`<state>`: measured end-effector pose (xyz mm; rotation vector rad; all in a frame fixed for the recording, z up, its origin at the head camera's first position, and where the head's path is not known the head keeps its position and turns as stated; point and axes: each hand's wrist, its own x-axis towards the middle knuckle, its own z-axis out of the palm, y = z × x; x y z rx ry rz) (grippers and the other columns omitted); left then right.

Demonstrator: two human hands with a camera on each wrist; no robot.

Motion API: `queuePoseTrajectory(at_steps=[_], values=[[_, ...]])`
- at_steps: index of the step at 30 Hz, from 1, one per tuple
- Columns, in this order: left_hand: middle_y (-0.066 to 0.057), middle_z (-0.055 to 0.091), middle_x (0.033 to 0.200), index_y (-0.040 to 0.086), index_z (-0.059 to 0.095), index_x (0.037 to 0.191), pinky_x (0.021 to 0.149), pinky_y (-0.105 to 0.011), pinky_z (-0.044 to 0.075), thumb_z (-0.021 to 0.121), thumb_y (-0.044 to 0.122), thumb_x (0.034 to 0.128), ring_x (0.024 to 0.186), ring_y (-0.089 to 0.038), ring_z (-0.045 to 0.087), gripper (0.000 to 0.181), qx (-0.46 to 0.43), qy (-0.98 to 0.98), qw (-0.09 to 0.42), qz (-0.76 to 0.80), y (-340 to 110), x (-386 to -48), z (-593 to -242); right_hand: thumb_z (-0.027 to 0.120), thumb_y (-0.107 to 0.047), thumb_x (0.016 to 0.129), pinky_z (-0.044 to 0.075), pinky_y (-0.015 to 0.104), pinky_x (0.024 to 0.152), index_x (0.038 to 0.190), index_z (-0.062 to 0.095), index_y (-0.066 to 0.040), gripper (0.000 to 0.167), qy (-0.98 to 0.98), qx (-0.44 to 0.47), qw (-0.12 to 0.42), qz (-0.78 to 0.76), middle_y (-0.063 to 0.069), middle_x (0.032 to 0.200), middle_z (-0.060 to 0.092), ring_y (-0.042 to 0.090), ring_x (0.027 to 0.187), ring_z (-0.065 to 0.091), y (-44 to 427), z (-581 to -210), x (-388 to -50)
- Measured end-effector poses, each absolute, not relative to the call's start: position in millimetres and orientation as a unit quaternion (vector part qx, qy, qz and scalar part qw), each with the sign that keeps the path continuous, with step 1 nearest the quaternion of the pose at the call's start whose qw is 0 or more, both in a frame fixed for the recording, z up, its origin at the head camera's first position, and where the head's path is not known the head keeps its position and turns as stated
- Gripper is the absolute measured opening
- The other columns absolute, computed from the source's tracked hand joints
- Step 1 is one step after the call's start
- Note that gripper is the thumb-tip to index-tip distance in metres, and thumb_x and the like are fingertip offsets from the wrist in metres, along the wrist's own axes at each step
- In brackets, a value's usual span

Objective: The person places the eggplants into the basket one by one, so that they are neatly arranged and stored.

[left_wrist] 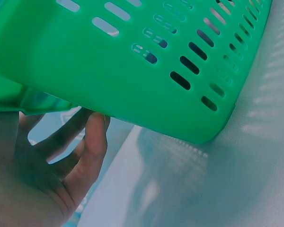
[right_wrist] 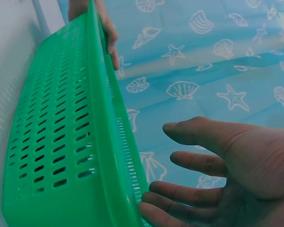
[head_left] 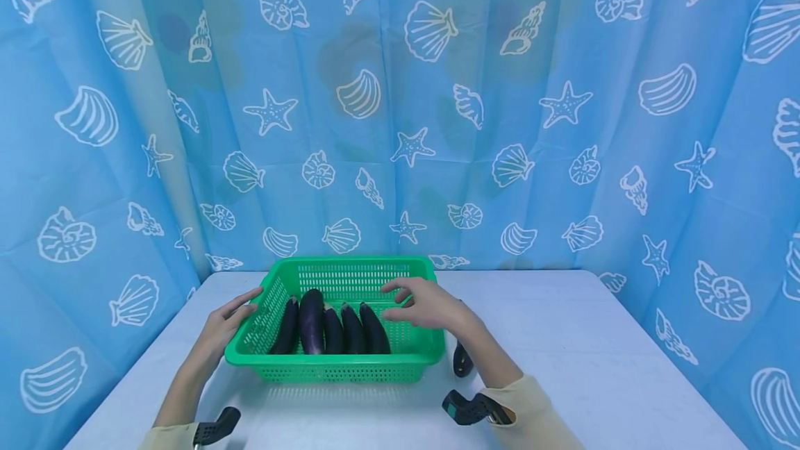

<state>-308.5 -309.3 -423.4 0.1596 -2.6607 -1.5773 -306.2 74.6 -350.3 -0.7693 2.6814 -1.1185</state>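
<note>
A green perforated plastic basket (head_left: 337, 360) stands on the table, with several dark purple eggplants (head_left: 311, 325) lying side by side in its left and middle part. My left hand (head_left: 226, 321) is at the basket's left side, its fingers fairly straight and touching near the rim; the left wrist view shows the thumb (left_wrist: 95, 142) against the basket. Above the basket's right part, my right hand (head_left: 425, 303) has its fingers spread and holds nothing, as the right wrist view also shows. Another eggplant (head_left: 462, 361) lies on the table right of the basket, partly hidden by my right forearm.
The white table (head_left: 562, 353) extends to the right of the basket and in front of it. A blue curtain (head_left: 387, 123) with white shells and starfish hangs behind and at both sides. Black camera mounts (head_left: 469, 408) sit on both wrists.
</note>
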Motion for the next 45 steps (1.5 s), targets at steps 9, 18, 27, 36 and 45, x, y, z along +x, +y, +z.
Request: queuePoseTrajectory(at_steps=[9,18,27,36,45], values=[[-0.020,0.023,0.162,0.023,0.032,0.155,0.113,-0.061,0.033,0.041,0.048,0.1029,0.144,-0.045,0.030,0.058,0.047,-0.858,0.021,-0.510,-310.8,-306.7,-425.9,0.070,-0.031,0.090,0.060,0.039,0.079,0.134,0.058,-0.020,0.047,0.890,-0.246,0.042,-0.382,0.013,0.123,0.065,0.032,0.111,0.066,89.8,-353.4,-304.3],[-0.020,0.023,0.162,0.024,0.032,0.155,0.113,-0.061,0.033,0.040,0.048,0.1029,0.144,-0.045,0.030,0.057,0.058,-0.856,0.017,-0.513,-309.5,-306.7,-427.8,0.070,-0.030,0.091,0.061,0.038,0.078,0.134,0.058,-0.019,0.046,0.885,-0.228,0.021,-0.407,0.014,0.126,0.062,0.035,0.117,0.062,104.6,-361.0,-302.8],[-0.020,0.022,0.162,0.023,0.033,0.154,0.114,-0.062,0.031,0.040,0.046,0.1031,0.145,-0.045,0.027,0.057,0.057,-0.859,0.017,-0.509,-309.3,-307.6,-426.9,0.067,-0.030,0.093,0.061,0.039,0.075,0.137,0.056,-0.015,0.048,0.882,-0.206,0.011,-0.424,0.020,0.133,0.057,0.042,0.123,0.058,123.7,-364.8,-304.0],[-0.019,0.023,0.162,0.024,0.033,0.154,0.114,-0.061,0.031,0.040,0.043,0.1029,0.145,-0.045,0.028,0.055,0.062,-0.857,0.015,-0.512,-308.5,-308.8,-425.5,0.066,-0.031,0.094,0.061,0.039,0.076,0.142,0.050,-0.014,0.055,0.876,-0.173,0.020,-0.451,0.025,0.139,0.052,0.043,0.124,0.057,141.4,-377.8,-310.6],[-0.018,0.023,0.162,0.024,0.033,0.154,0.115,-0.060,0.031,0.041,0.047,0.1024,0.146,-0.044,0.028,0.057,0.051,-0.854,0.021,-0.517,-311.1,-308.3,-424.0,0.059,-0.046,0.095,0.061,0.037,0.077,0.143,0.048,-0.015,0.059,0.886,-0.145,0.010,-0.441,0.023,0.140,0.052,0.040,0.123,0.058,155.3,-381.2,-318.6]])
